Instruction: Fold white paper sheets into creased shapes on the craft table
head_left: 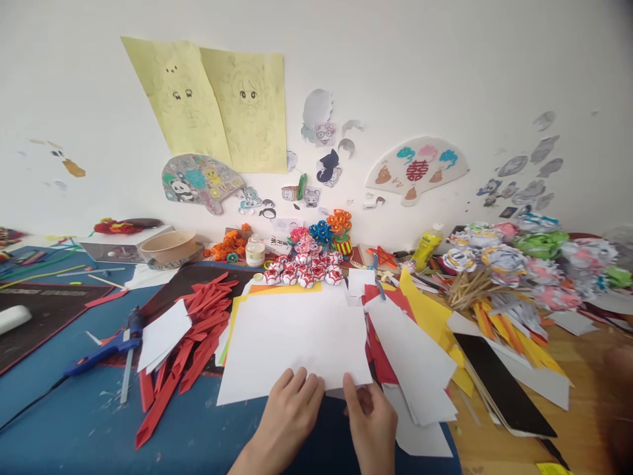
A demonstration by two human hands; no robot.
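the large white paper sheet [297, 336] lies flat and unfolded, near the middle of the blue mat [74, 422], on coloured sheets. the left hand [289, 409] presses its near edge, fingers spread flat; the right hand [370, 412] pinches the near right corner. finished red-and-white paper flowers [301, 272] sit far behind; folding looks barely begun

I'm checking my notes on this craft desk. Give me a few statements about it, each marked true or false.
1. Both hands touch the near edge of the white sheet. True: the left hand lies on it and the right hand pinches its corner.
2. The glue gun lies right of the sheet. False: it lies to the left.
3. Red paper strips lie left of the sheet. True.
4. The bowl stands by the right hand. False: it is far off at the back left.
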